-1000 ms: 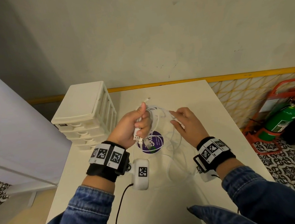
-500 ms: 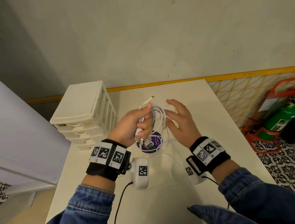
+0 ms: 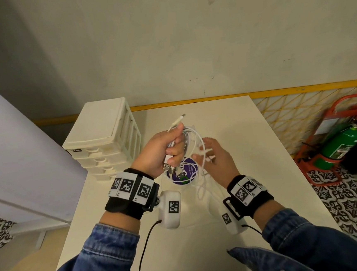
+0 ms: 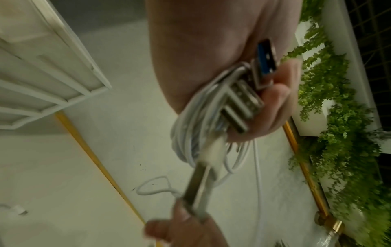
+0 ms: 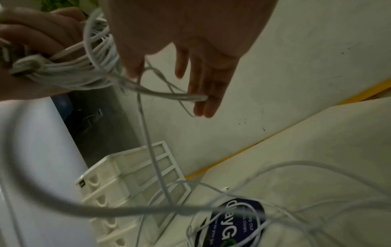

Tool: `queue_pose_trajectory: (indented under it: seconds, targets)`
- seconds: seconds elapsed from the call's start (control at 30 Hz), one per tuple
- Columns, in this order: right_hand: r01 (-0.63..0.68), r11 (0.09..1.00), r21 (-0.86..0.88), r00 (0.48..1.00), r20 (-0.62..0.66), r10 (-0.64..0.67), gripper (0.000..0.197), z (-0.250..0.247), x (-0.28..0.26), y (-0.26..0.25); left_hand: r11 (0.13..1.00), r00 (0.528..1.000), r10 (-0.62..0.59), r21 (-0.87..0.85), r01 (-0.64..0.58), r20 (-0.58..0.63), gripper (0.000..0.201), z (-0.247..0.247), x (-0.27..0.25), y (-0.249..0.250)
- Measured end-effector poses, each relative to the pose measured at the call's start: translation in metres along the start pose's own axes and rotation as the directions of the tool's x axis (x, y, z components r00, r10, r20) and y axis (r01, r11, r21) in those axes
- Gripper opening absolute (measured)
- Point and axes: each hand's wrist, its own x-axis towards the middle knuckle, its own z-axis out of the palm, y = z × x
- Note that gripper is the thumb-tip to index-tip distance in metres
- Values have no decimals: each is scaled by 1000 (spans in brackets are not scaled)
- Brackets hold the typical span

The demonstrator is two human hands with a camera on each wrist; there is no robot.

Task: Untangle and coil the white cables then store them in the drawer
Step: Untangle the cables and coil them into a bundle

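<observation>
Plainly the coiling is only partly done; the left hand grips a bundle of white cables with USB plugs above the table, while loose strands trail down. The right hand is spread, fingers hooking one loop; the drawer unit appears closed.

purple sticker text too blurred and cable-crossed to read
</observation>
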Motion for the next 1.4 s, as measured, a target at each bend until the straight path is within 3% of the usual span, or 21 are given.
queue_pose_trajectory:
  seconds: [0.07, 0.13, 0.23, 0.27, 0.37, 0.47, 0.57, 0.67, 0.77, 0.83, 0.9, 0.97, 1.03, 1.1, 1.3, 1.4]
  targets:
    - [-37, 995, -90, 996, 78, 44, 14, 1, -1, 4, 1000, 1000, 17, 24, -17, -5, 36, -1, 0, 0]
    - [-56, 979, -197, 990, 115, 80, 29, 0, 2, 9, 998, 998, 57, -11, -57, -2, 36, -5, -1, 1]
    - [-259, 919, -296, 956, 57, 288, 39, -12, 6, 23, 984, 989, 139, -105, -143, -44, 35, -15, -5, 9]
    - [-369, 890, -266, 922, 19, 388, 39, -17, 7, 36, 971, 984, 164, -164, -173, -70, 35, -19, -7, 14]
    - [-655, 750, -87, 754, -23, 656, 33, -34, 0, 79, 924, 962, 221, -281, -258, -157, 38, -31, -10, 28]
    - [-694, 653, -303, 693, -38, 720, 28, -47, -13, 105, 962, 951, 208, -129, -242, -230, 36, -32, -11, 29]
    - [-606, 618, -501, 740, -71, 669, 32, -54, -14, 106, 983, 954, 156, -55, -175, -257, 35, -23, -7, 19]
    - [-528, 770, -359, 846, -137, 516, 48, -57, -3, 83, 989, 944, 136, 94, -112, -301, 36, -15, -3, 13]
    - [-221, 957, -189, 928, -341, 147, 40, -56, 7, 35, 976, 949, 131, 204, -73, -287, 37, -8, -2, 9]
    - [28, 985, -172, 962, -263, -74, 41, -49, 9, -3, 974, 959, 110, 219, -51, -263, 37, -3, 0, 5]
    - [167, 980, -112, 986, 17, -166, 55, -32, 11, -32, 969, 969, 99, 244, -42, -227, 38, 4, 1, 1]
    - [140, 989, 53, 967, 210, -148, 60, -11, 9, -43, 971, 975, 101, 235, -53, -197, 38, 10, 1, 1]
    - [71, 986, 151, 974, 205, -101, 38, 4, 5, -41, 980, 976, 116, 181, -83, -184, 38, 11, 0, 5]
    - [46, 993, 110, 982, 177, -65, 16, 11, 2, -27, 985, 970, 136, 130, -111, -200, 38, 7, -3, 9]
    - [-97, 986, -133, 972, 202, 123, 31, -4, -3, 24, 971, 966, 149, -154, -183, -212, 35, -7, -9, 19]
    - [-66, 978, -198, 980, 171, 101, 26, -13, -1, 33, 964, 970, 147, -194, -184, -191, 37, -6, -7, 19]
